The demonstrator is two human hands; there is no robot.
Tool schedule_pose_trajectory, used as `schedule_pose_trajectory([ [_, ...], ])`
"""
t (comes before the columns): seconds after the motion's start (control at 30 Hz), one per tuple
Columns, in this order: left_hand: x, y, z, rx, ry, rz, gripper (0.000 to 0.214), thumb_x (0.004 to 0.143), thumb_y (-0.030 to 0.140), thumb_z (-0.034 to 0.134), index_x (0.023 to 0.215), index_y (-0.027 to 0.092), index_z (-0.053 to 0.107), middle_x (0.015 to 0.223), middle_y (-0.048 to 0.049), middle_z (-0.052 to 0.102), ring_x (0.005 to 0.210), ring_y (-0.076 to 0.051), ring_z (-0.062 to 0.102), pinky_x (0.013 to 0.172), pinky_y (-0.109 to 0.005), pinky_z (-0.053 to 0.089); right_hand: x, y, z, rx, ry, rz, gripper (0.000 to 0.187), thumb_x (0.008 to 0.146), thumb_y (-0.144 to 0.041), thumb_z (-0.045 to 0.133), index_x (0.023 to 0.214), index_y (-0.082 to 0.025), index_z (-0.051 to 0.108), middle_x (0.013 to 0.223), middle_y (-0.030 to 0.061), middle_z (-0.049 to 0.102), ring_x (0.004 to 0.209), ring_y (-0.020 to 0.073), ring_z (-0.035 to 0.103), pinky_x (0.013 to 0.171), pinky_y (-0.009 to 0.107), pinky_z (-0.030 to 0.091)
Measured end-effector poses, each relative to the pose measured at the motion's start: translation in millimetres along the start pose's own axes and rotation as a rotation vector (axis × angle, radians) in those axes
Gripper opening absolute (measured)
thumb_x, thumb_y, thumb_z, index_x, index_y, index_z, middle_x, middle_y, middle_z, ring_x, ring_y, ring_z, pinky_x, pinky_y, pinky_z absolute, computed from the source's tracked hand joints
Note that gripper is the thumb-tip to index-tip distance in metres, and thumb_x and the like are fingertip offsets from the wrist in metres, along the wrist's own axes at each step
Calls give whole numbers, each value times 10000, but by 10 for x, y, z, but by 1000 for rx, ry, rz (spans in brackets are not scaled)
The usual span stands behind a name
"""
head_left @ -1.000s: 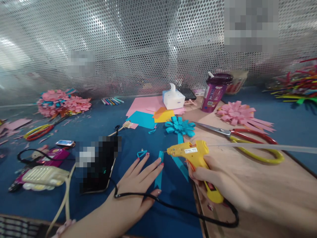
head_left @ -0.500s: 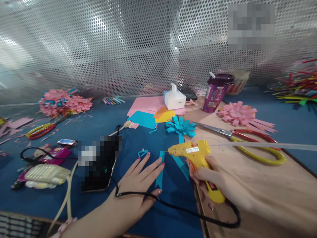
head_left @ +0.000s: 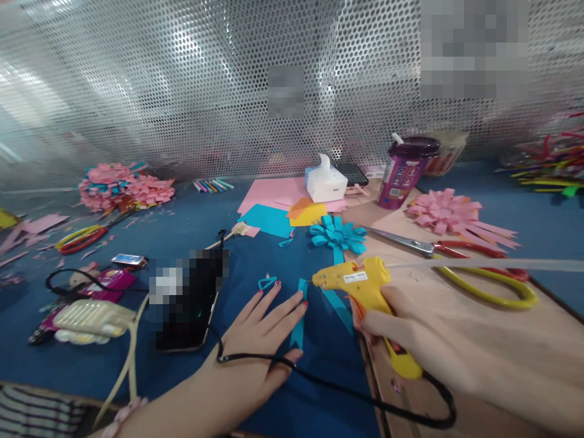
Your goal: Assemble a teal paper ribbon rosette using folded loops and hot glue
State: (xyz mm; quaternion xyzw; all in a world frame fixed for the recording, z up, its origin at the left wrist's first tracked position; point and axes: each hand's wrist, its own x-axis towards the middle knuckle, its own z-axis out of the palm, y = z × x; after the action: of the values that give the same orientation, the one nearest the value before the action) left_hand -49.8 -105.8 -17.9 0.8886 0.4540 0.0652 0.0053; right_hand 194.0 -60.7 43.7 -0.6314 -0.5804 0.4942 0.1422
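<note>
Clearly, the right hand [head_left: 404, 331] is clenched round the handle of a yellow glue gun [head_left: 378, 286], a translucent glue stick [head_left: 479, 263] trailing from its back toward 3 o'clock. Taking the blue paper strip [head_left: 297, 336] on the blue tabletop [head_left: 253, 255] as the centre of the dial, the nozzle [head_left: 318, 280] sits just beside its 12 o'clock end; whether it touches cannot be told. The left hand [head_left: 255, 337] lies flat at 8 o'clock, unclenched, fingers spread, 2 fingertips [head_left: 305, 305] resting on the strip.

A black cord [head_left: 365, 399] gets in the way: it runs over the left hand, past the strip's 6 o'clock end, and back to the gun. A blue paper loop [head_left: 267, 283] lies at 10 o'clock. At 1 o'clock is a blue paper flower [head_left: 338, 235], its tail passing beneath the gun. Scissors [head_left: 410, 242] with red and yellow handles lie at 2 o'clock, a pink paper flower [head_left: 444, 210] beyond them. A dark phone [head_left: 180, 339] is at 9 o'clock. Near 12 o'clock stands a tissue pack [head_left: 326, 185] on pink paper [head_left: 267, 191].

Farther out at 1 o'clock, a purple cup [head_left: 404, 176] shows rows of little pictures and a square code; its lettering is too small to read. The gun's white label [head_left: 356, 277] carries print, likewise unreadable.
</note>
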Motion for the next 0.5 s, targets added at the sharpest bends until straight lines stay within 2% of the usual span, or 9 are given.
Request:
schedule_pose_trajectory([
  [0.07, 2, -4, 4, 2, 6, -1, 603, 944, 291, 452, 1504, 281, 230, 1552, 55, 272, 1454, -254, 191, 1160, -481, 289, -11, -29, -14, -45, 1, -36, 240, 741, -253, 589, 581, -209, 415, 522, -26, 405, 482, 108, 401, 446, 240, 360],
  [0.2, 6, -12, 9, -22, 20, 7, 600, 931, 282, 463, 1495, 272, 260, 1546, 43, 294, 1454, -260, 187, 1165, -480, 281, -36, -97, -35, -49, -92, -69, 268, 736, -276, 592, 576, -214, 387, 511, -27, 389, 460, 113, 381, 420, 255, 313],
  [0.33, 7, -14, 18, -31, 38, 15, 590, 928, 273, 461, 1488, 262, 276, 1545, 40, 303, 1457, -254, 176, 1173, -476, 268, -71, -210, -44, -66, -85, -72, 241, 711, -254, 608, 589, -216, 404, 502, -34, 398, 444, 109, 390, 404, 250, 282],
  [0.5, 3, 1, 42, -25, 56, 5, 601, 905, 231, 475, 1480, 256, 299, 1555, 35, 282, 1450, -265, 195, 1169, -484, 275, -101, -376, -82, -355, -48, -77, 259, 724, -255, 576, 538, -208, 401, 420, -31, 407, 361, 100, 398, 390, 259, 239],
])
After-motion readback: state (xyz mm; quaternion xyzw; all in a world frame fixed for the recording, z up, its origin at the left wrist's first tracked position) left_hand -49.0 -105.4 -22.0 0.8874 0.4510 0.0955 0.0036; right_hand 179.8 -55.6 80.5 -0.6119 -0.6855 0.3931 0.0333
